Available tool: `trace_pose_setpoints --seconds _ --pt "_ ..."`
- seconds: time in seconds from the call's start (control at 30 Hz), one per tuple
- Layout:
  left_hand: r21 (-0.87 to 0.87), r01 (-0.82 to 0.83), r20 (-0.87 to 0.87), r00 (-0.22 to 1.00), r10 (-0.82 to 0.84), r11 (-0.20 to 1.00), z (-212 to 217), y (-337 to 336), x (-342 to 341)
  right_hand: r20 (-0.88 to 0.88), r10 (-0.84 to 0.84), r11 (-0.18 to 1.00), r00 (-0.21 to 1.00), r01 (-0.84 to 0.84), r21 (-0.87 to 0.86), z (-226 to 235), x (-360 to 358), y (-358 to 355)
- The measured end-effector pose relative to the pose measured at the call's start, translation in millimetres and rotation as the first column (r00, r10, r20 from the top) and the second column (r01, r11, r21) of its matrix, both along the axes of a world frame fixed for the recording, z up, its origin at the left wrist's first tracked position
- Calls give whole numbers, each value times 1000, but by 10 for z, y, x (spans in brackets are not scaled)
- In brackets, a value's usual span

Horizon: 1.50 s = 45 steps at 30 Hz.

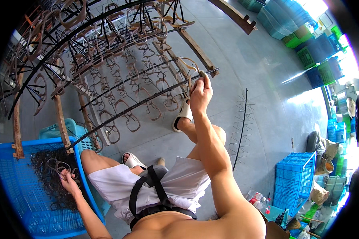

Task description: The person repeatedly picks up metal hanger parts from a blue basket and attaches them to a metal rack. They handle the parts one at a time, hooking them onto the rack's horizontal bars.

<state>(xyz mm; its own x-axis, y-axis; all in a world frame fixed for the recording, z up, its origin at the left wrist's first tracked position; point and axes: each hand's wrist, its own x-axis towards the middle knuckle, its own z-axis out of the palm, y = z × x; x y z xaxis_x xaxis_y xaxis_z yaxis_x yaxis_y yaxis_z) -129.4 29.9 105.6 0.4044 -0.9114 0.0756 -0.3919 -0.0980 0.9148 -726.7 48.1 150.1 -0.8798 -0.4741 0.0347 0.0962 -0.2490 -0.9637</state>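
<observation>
My right hand (200, 92) reaches up and forward to the end of a dark metal rod (147, 100) of a rack, its fingers pinched on a tan curved frame piece (190, 65) hanging at the rod's tip. Many similar brown curved pieces (123, 115) hang along the rods. My left hand (68, 180) is down at the left inside a blue plastic crate (16, 191), gripping one or two curved pieces (56, 165) on top of a dark tangled pile (52, 179) of them. I am seated, in white shorts, with white sandals on the grey floor.
The rusty rack frame (60, 115) stands in front of me at the left. A loose black spiked rod (241, 127) lies on the concrete floor to the right. Blue crates (293, 179), green and blue stacked bins (315, 55), bottles (257, 199) and sacks line the right side.
</observation>
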Motion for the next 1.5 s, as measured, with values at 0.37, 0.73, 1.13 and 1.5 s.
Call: trace_pose_setpoints --seconds 0.37,0.73,1.13,1.5 --pt "46 -1 -46 999 3 999 20 1 -56 -156 109 992 982 -98 74 -64 37 22" --pt "58 44 -50 998 -41 997 38 -3 -72 -492 97 974 865 20 227 -51 -36 82" --pt "90 45 -243 970 -22 995 600 136 206 -182 74 997 980 -76 -2 -76 -165 -54" --pt "34 456 -327 846 -421 889 821 236 255 -803 492 801 337 -537 265 465 2179 -11"
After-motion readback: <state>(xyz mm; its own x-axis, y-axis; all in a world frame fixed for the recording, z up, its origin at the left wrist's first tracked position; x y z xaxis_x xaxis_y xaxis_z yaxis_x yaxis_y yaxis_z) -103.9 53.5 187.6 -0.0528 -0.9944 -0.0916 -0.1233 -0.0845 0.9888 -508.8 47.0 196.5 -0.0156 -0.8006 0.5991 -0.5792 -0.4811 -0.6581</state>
